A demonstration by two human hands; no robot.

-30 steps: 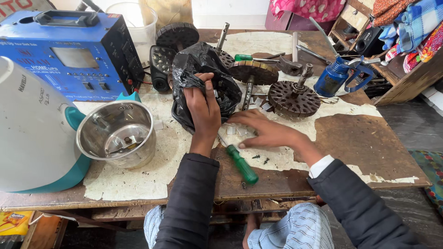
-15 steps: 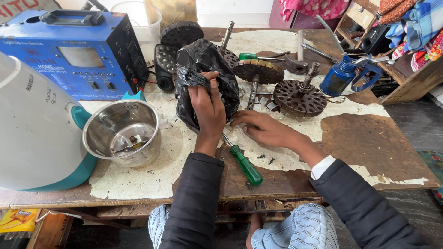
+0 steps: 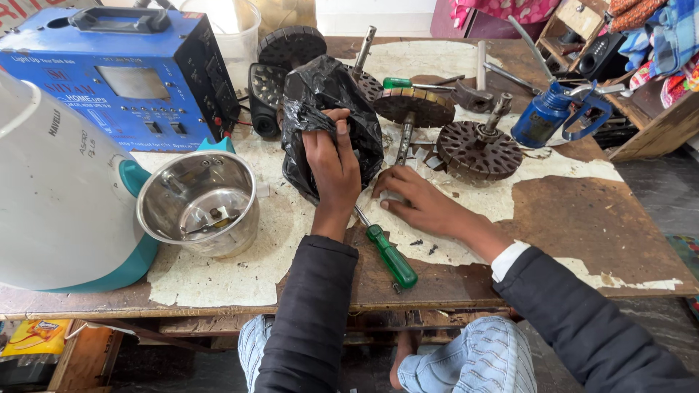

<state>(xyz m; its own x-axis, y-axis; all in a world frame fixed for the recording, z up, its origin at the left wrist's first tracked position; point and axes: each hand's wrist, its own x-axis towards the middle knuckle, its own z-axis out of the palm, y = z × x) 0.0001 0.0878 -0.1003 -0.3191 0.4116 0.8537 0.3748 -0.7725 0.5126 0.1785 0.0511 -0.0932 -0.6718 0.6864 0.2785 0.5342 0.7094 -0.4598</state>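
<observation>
My left hand [image 3: 333, 161] grips the front of a crumpled black plastic bag [image 3: 319, 94] that stands bulging in the middle of the worn table [image 3: 597, 225]. My right hand [image 3: 415, 200] lies palm down on the tabletop just right of the bag, fingers spread over something small that I cannot make out. A green-handled screwdriver [image 3: 389, 255] lies between my forearms, its tip running under my left wrist. Two rusty brown motor rotors with shafts, one [image 3: 413, 105] behind my right hand and one [image 3: 479, 149] to its right, rest on the table.
A steel mixer jar [image 3: 198, 204] sits at the left beside a white and teal appliance [image 3: 58, 189]. A blue box-shaped power unit [image 3: 124, 73] stands at back left. A blue oil can [image 3: 546, 116] and assorted tools lie at back right. Black fan parts [image 3: 291, 47] sit behind the bag.
My left hand has shifted its grip higher on the black bag, pulling it more upright. My right hand stays flat on the table, moved slightly right.
</observation>
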